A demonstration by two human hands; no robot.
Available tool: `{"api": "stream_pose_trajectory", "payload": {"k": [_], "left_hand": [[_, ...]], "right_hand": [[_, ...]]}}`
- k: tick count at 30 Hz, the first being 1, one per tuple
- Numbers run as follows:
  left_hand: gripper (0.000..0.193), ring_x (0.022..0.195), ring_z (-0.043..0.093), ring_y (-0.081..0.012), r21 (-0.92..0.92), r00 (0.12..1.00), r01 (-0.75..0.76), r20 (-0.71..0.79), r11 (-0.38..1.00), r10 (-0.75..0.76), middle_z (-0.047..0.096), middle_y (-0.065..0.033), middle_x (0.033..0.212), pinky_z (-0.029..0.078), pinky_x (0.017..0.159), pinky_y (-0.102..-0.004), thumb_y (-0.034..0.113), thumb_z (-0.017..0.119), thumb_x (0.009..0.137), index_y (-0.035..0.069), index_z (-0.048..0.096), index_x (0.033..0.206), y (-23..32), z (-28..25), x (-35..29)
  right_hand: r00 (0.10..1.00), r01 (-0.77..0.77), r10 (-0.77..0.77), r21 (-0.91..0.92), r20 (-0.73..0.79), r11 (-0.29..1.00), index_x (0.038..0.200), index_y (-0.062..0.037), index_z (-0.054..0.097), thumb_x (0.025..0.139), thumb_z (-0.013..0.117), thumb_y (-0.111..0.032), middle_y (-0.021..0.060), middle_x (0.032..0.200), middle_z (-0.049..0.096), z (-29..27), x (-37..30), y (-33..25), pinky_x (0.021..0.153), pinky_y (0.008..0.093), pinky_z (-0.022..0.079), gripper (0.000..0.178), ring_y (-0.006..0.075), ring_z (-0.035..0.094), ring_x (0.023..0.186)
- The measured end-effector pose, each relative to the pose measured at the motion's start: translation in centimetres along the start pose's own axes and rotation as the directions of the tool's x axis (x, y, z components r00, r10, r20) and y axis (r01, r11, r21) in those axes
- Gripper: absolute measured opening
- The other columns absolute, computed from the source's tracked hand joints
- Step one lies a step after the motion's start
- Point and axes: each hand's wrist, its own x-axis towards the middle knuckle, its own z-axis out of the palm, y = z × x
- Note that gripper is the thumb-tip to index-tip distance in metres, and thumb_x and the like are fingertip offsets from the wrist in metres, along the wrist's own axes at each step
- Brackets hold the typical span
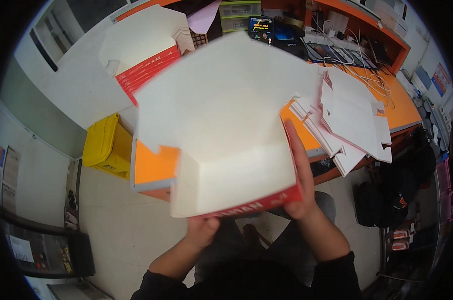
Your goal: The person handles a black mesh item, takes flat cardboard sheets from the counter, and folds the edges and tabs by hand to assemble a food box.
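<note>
I hold a cardboard food box (241, 175), white inside and red outside, above the front of the orange table. Its tray part faces me and its wide lid stands raised at the back, slightly blurred. Under the front left corner, my left hand (202, 231) is closed on the box, its fingers partly hidden beneath. My right hand (301, 192) grips the right wall, fingers along the outside. Beyond the box on the left sits a stack of nested red-and-white boxes (149, 67). Flat, unfolded white box blanks (356, 110) lie in a loose pile on the right.
The orange table (154, 167) has a grey edge. A yellow bin (104, 145) stands on the floor at its left. At the back are drawers with green frames (240, 11), a lit phone (261, 29) and tangled white cables (374, 82). Dark bags (379, 202) lie at the right.
</note>
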Motion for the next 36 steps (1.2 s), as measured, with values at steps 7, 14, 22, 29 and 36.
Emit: {"api": "stream_pose_trajectory", "payload": {"k": [7, 14, 22, 29, 36], "left_hand": [[0.098, 0.144, 0.045, -0.0286, 0.222, 0.961, -0.148, -0.198, 0.964, 0.193, 0.044, -0.0123, 0.158, 0.038, 0.118, -0.0493, 0.062, 0.074, 0.087, 0.004, 0.036, 0.156, 3.2, -9.6, 4.5], [0.12, 0.141, 0.048, -0.0261, 0.061, 0.968, -0.235, -0.077, 0.97, 0.239, 0.048, -0.0083, 0.156, 0.041, 0.115, -0.0454, 0.077, 0.077, 0.073, 0.005, 0.034, 0.158, 2.5, -11.4, 6.0], [0.083, 0.129, 0.057, -0.0239, 0.135, 0.975, -0.103, -0.183, 0.986, 0.127, 0.059, -0.0146, 0.14, 0.046, 0.109, -0.0407, 0.043, 0.081, 0.089, -0.002, 0.044, 0.148, 5.0, -7.7, 7.1], [0.061, 0.117, 0.063, -0.0209, 0.213, 0.974, -0.076, -0.195, 0.974, 0.118, 0.066, -0.0123, 0.127, 0.052, 0.1, -0.0388, 0.037, 0.075, 0.095, -0.001, 0.055, 0.138, 4.9, -7.5, 6.8], [0.065, 0.144, 0.04, -0.0211, 0.243, 0.973, -0.171, -0.111, 0.955, 0.203, 0.044, -0.0126, 0.156, 0.029, 0.12, -0.038, 0.034, 0.052, 0.108, -0.003, 0.032, 0.157, 9.4, -7.7, 9.7]], "right_hand": [[0.955, 0.11, -0.124, 0.067, 0.269, 0.992, 0.165, -0.0024, -0.001, 0.076, 0.086, -0.041, 0.0179, 0.165, 0.025, 0.1, 7.5, 1.5, 0.123, 0.0468, 0.023, 0.131, 0.0289, 0.028, 0.153], [0.887, -0.123, 0.108, 0.005, 0.45, 0.992, 0.165, -0.0044, -0.003, 0.079, 0.085, -0.04, 0.02, 0.17, 0.012, 1.5, 7.8, 3.9, 0.126, 0.0453, 0.016, 0.128, 0.0308, 0.015, 0.158], [0.92, -0.128, 0.134, -0.042, 0.368, 0.991, 0.164, -0.0111, -0.009, 0.08, 0.083, -0.021, 0.0239, 0.152, 0.032, 1.2, 7.6, 3.7, 0.119, 0.0523, 0.036, 0.125, 0.0371, 0.045, 0.14], [0.93, -0.093, 0.092, -0.016, 0.357, 0.996, 0.164, -0.0116, -0.009, 0.082, 0.083, -0.02, 0.0238, 0.153, 0.027, 0.9, 7.3, 4.2, 0.12, 0.0512, 0.035, 0.123, 0.0374, 0.042, 0.143], [0.949, -0.019, 0.001, 0.055, 0.316, 0.998, 0.162, -0.0087, 0.0, 0.084, 0.083, -0.029, 0.0213, 0.157, 0.026, 2.2, 12.2, 1.3, 0.118, 0.0479, 0.038, 0.116, 0.0327, 0.043, 0.143]]}}
